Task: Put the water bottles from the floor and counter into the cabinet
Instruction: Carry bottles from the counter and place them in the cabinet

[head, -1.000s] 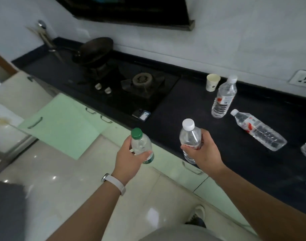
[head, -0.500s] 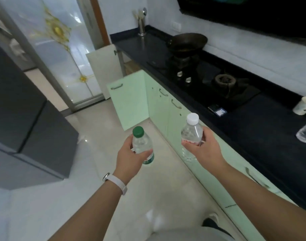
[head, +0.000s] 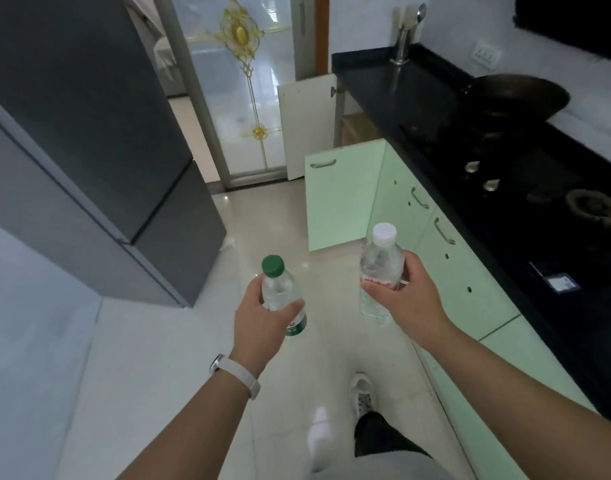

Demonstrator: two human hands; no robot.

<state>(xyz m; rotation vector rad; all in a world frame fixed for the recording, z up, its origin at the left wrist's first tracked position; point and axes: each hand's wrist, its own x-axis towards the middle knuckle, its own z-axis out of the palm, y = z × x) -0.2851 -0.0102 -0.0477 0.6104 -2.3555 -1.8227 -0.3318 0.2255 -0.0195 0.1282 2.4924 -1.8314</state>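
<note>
Green-capped bottle (head: pixel 280 288): left hand (head: pixel 259 325) grips | white-capped bottle (head: pixel 380 261): right hand (head: pixel 408 303) grips | cabinet door (head: pixel 342 202) ajar

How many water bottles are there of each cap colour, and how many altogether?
Green-capped bottle, in the left hand: 1
White-capped bottle, in the right hand: 1
Total: 2

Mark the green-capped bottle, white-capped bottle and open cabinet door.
green-capped bottle (head: pixel 279 291): head view, clear body below cap.
white-capped bottle (head: pixel 380 263): head view, clear shoulder below cap.
open cabinet door (head: pixel 344 202): head view, middle of green panel.
</note>
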